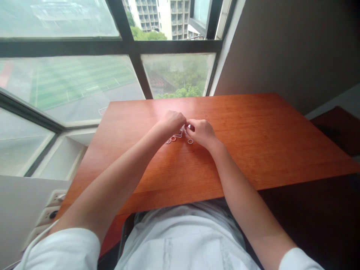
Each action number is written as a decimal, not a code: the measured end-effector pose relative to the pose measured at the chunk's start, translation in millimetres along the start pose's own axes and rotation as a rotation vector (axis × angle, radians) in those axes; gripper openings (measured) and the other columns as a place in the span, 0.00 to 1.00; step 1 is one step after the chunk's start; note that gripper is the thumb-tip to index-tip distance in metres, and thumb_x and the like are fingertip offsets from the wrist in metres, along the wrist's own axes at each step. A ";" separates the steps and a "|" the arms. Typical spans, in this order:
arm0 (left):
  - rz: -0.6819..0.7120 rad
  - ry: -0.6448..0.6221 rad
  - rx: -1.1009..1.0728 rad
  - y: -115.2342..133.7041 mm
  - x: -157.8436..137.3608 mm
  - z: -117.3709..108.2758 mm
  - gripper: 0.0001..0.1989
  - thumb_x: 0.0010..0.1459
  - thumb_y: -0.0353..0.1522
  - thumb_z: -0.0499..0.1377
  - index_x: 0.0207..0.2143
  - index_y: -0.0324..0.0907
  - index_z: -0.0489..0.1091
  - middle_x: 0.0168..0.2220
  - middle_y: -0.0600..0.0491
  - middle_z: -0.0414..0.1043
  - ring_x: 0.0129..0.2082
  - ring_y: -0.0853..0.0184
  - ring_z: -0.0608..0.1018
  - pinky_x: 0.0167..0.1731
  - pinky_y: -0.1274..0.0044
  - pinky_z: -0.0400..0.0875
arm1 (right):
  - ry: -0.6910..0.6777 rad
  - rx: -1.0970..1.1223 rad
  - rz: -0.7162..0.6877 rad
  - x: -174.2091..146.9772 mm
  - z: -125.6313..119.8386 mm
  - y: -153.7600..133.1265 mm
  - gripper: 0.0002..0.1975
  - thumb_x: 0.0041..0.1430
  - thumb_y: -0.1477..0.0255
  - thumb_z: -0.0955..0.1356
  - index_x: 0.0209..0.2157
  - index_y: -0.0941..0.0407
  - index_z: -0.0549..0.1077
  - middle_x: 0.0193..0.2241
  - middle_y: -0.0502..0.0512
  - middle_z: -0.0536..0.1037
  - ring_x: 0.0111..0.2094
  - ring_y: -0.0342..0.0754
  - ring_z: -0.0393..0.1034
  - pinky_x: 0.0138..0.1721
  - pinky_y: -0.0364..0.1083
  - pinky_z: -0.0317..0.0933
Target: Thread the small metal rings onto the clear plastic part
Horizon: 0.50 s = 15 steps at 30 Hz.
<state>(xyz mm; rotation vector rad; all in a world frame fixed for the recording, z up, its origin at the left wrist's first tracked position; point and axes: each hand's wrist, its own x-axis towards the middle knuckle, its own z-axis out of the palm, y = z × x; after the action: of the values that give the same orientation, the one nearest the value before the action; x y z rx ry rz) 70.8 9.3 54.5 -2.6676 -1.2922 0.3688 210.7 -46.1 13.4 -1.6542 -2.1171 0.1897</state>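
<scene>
"What does the frame show?"

"A person in a white shirt (pixel 188 240) reaches across a brown wooden desk (pixel 267 142), the left hand (pixel 173 120) and right hand (pixel 203 132) meeting near the center of the frame, below a window (pixel 84 75)."

"How do the hands stand?"

"The right is curled, thumb and forefinger brought close at the left's fingertips. The left is bent over, its back to the camera, most of its fingers hidden. Whether either has hold of anything, or how wide the left is parted, cannot be told."

"And the things on the desk?"

"All close by. A pale, thin-edged piece (pixel 179 135) shows at center, just below where the fingertips meet. It seems to slant up toward the right, though its upper end is lost among the fingers, so its full length is unclear."

"The rings?"

"A pink ring (pixel 173 138) lies below the left hand, beside more rings (pixel 168 141) partly covered by the left wrist. A single pale ring (pixel 190 141) lies apart, flat, just below the right fingertips. The right hand is nearer to that one, the left to the cluster. Being round, they have no long axis."
</scene>
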 end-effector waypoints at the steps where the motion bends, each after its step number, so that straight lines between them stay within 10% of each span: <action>1: 0.000 -0.001 -0.007 -0.7 -0.2 0.0 0.08 0.50 0.32 0.63 0.33 0.39 0.78 0.32 0.42 0.78 0.34 0.58 0.79 0.34 0.74 0.65 | -0.004 0.000 0.004 0.0 -0.3 -0.3 0.11 0.60 0.68 0.64 0.40 0.51 0.77 0.35 0.53 0.82 0.37 0.51 0.75 0.37 0.44 0.60; 15: -0.044 0.068 -0.249 -15.5 -18.9 5.4 0.10 0.53 0.32 0.57 0.35 0.46 0.78 0.32 0.51 0.78 0.33 0.63 0.76 0.32 0.76 0.65 | -0.041 0.044 0.022 1.0 1.1 0.7 0.12 0.61 0.67 0.65 0.43 0.51 0.78 0.35 0.53 0.81 0.36 0.49 0.74 0.38 0.44 0.61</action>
<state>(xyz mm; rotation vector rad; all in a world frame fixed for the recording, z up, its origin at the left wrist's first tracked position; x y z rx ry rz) 46.3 4.1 56.0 -2.8171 -1.4600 0.1159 210.6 -44.7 12.3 -1.6629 -2.1099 0.2770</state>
